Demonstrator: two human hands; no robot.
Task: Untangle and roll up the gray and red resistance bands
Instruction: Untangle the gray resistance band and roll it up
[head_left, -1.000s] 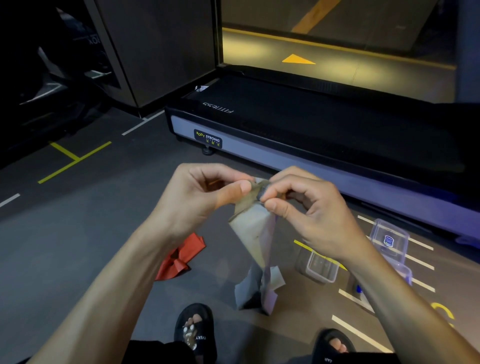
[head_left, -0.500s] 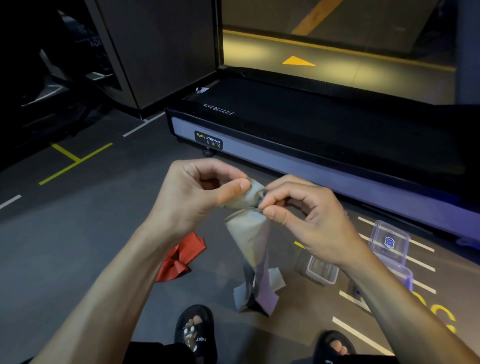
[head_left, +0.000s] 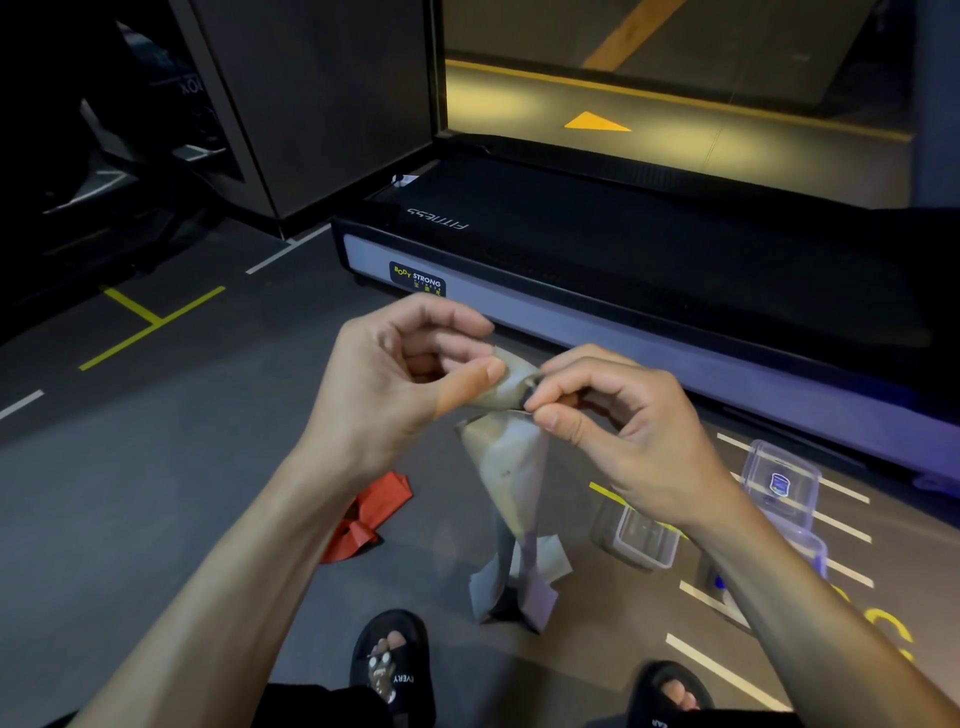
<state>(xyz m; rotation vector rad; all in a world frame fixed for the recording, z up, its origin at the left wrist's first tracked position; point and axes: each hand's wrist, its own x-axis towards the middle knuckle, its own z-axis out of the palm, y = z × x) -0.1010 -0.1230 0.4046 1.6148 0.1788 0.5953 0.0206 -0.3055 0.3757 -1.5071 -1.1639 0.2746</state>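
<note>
Where the view begins, nearest the camera: two black sandals (head_left: 392, 670), toes showing, on dark floor (head_left: 156, 493)

Item, gray band (head_left: 511, 467): held up at mid-height between both hands, top end turned into a small tight coil, remainder hanging as a broad flat strip that narrows and twists lower down; tail crumpled in folds on the floor between the sandals. Surface pale, matte, faintly marked.

Item, left hand (head_left: 395, 384): fingers curled, thumb pressed along the left side of the coil, gripping it.

Item, right hand (head_left: 618, 415): thumb and forefinger pinching the right end of the coil, other fingers curled behind.

Step in hand, by judgement: rolling of the gray band just begun, only the first turns made. Next move calls for feeding the hanging strip up into the coil under even tension, flattening the lower twist before it reaches the roll.

Item, red band (head_left: 371, 512): left of the gray one, lying bunched on the floor, part hidden behind the left forearm, not yet handled.

Item, clear plastic boxes (head_left: 641, 538): right, on the floor.

Farthest: treadmill (head_left: 623, 270), dark deck, label on its near edge
</note>
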